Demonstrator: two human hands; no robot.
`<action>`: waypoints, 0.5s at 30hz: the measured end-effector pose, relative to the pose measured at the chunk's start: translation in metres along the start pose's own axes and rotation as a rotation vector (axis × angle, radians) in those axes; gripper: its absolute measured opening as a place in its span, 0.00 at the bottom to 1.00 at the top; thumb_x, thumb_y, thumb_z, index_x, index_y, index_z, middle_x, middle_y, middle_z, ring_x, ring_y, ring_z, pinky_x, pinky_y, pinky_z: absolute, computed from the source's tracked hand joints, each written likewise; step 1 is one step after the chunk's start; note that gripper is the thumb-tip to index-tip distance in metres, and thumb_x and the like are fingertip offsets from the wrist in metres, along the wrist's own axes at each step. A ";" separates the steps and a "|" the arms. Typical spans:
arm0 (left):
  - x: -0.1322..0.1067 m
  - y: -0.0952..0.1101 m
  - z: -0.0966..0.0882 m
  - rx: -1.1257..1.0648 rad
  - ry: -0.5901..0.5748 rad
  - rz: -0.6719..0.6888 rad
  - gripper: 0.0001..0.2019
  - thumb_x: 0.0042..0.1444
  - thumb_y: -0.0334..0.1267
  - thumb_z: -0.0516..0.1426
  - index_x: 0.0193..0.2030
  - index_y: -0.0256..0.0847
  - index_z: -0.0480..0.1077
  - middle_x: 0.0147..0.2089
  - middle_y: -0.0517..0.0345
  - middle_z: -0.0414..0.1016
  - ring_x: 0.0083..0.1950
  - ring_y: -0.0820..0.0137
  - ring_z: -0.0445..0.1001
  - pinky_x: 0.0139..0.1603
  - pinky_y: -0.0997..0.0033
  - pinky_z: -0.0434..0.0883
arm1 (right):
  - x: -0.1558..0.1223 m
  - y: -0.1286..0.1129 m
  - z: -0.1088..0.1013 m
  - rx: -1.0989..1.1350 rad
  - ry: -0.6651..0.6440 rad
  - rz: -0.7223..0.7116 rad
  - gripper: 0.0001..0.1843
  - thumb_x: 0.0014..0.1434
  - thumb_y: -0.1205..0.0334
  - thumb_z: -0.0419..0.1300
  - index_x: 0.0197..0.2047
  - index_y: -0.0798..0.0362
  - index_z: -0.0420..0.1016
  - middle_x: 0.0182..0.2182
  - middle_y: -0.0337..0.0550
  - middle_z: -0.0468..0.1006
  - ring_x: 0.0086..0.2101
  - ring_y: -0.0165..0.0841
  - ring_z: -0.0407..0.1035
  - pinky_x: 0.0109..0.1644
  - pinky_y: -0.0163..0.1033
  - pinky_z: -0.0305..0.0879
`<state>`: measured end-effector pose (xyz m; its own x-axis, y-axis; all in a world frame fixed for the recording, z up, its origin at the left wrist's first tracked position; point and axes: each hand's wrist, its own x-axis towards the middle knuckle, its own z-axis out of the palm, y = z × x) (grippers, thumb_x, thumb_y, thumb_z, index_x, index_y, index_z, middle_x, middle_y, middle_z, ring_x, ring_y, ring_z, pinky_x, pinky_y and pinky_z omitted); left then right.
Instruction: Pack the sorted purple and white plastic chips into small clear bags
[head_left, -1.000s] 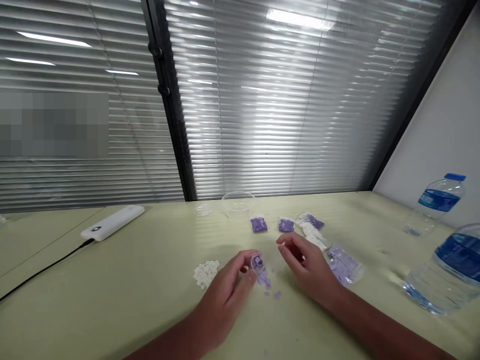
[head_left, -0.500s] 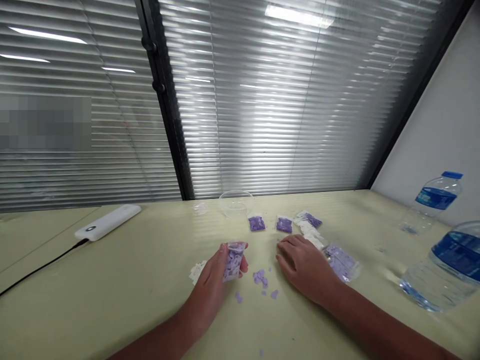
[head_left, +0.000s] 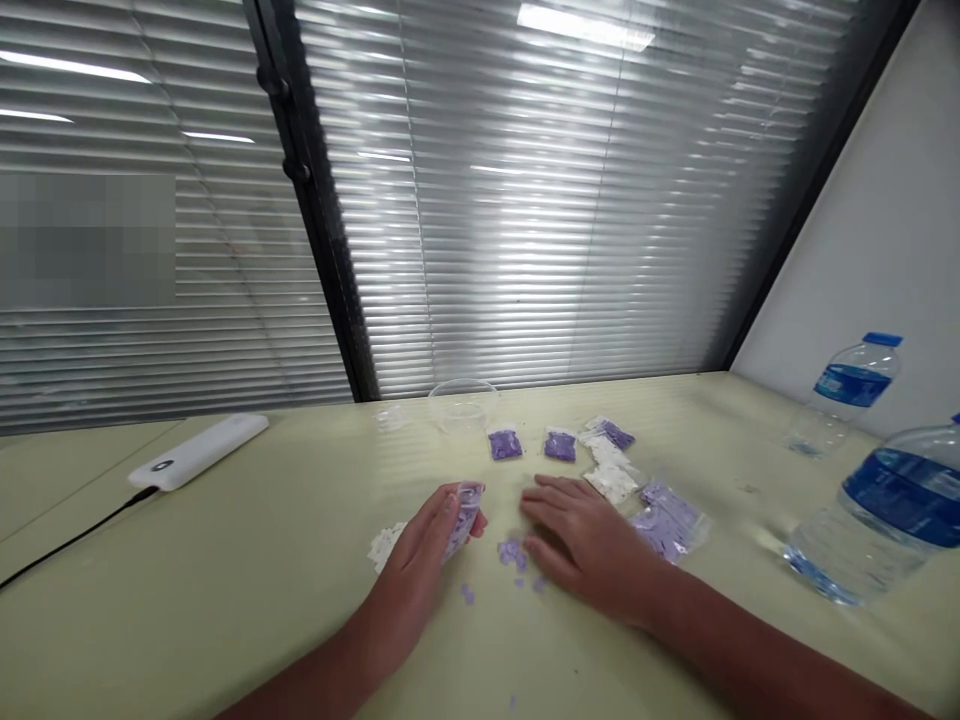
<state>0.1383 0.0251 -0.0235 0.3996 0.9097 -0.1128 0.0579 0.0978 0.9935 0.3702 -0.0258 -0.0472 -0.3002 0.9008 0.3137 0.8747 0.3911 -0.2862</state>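
My left hand (head_left: 416, 565) grips a small clear bag of pale purple pieces (head_left: 463, 512), held upright just above the table. My right hand (head_left: 581, 540) lies flat, palm down, fingers stretched toward a little pile of loose purple pieces (head_left: 512, 553) on the table between the two hands. A heap of white pieces (head_left: 382, 545) lies just left of my left hand, partly hidden by it.
Small bags of purple pieces (head_left: 505, 444) and white pieces (head_left: 611, 480) lie beyond my hands, with a larger bag (head_left: 664, 520) at right. A clear bowl (head_left: 459, 405) stands near the blinds. A white power bank (head_left: 196, 452) with cable lies left. Two water bottles (head_left: 874, 510) stand right.
My left hand turned the small bag upright after purple pieces fell onto the table. My right hand moved down and left, flattening beside the loose purple pieces.
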 end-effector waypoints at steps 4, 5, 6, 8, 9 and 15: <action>-0.002 0.004 0.003 -0.038 0.020 -0.059 0.25 0.55 0.61 0.59 0.55 0.52 0.71 0.49 0.64 0.80 0.54 0.74 0.76 0.54 0.83 0.69 | -0.001 -0.021 -0.009 0.179 -0.039 -0.255 0.15 0.68 0.64 0.56 0.56 0.47 0.75 0.50 0.37 0.79 0.58 0.35 0.66 0.68 0.44 0.51; -0.002 0.005 0.004 -0.024 0.028 -0.049 0.26 0.55 0.61 0.59 0.56 0.51 0.72 0.50 0.63 0.80 0.55 0.73 0.76 0.56 0.82 0.70 | -0.001 -0.022 -0.010 0.198 -0.031 -0.274 0.18 0.64 0.69 0.57 0.55 0.48 0.75 0.50 0.38 0.79 0.56 0.35 0.67 0.66 0.44 0.53; -0.002 0.006 0.005 -0.011 0.041 -0.044 0.27 0.56 0.62 0.59 0.56 0.50 0.72 0.52 0.62 0.80 0.55 0.73 0.76 0.57 0.81 0.71 | -0.001 -0.020 -0.011 0.205 -0.018 -0.276 0.22 0.59 0.73 0.57 0.55 0.49 0.75 0.49 0.40 0.78 0.54 0.35 0.67 0.65 0.44 0.54; -0.002 0.006 0.004 0.010 0.070 -0.042 0.28 0.56 0.63 0.56 0.57 0.50 0.72 0.53 0.61 0.80 0.56 0.71 0.76 0.60 0.78 0.71 | -0.001 -0.012 -0.012 0.207 -0.005 -0.251 0.31 0.49 0.77 0.57 0.56 0.51 0.75 0.49 0.43 0.76 0.51 0.36 0.67 0.61 0.45 0.57; -0.001 0.006 0.004 0.016 0.082 -0.045 0.28 0.57 0.63 0.55 0.56 0.49 0.73 0.53 0.61 0.80 0.56 0.71 0.76 0.61 0.77 0.70 | -0.001 -0.007 -0.012 0.212 -0.014 -0.236 0.34 0.46 0.77 0.57 0.57 0.50 0.74 0.50 0.44 0.75 0.50 0.37 0.67 0.60 0.46 0.58; 0.002 0.000 0.000 -0.006 0.080 -0.071 0.28 0.56 0.65 0.55 0.56 0.52 0.74 0.51 0.64 0.82 0.56 0.71 0.76 0.63 0.76 0.66 | 0.000 0.009 -0.006 0.239 -0.048 -0.141 0.30 0.48 0.73 0.62 0.56 0.47 0.75 0.48 0.43 0.73 0.47 0.37 0.66 0.55 0.45 0.61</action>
<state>0.1393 0.0263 -0.0235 0.3204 0.9297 -0.1816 0.0777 0.1652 0.9832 0.3808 -0.0236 -0.0445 -0.4353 0.8398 0.3243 0.7099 0.5418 -0.4501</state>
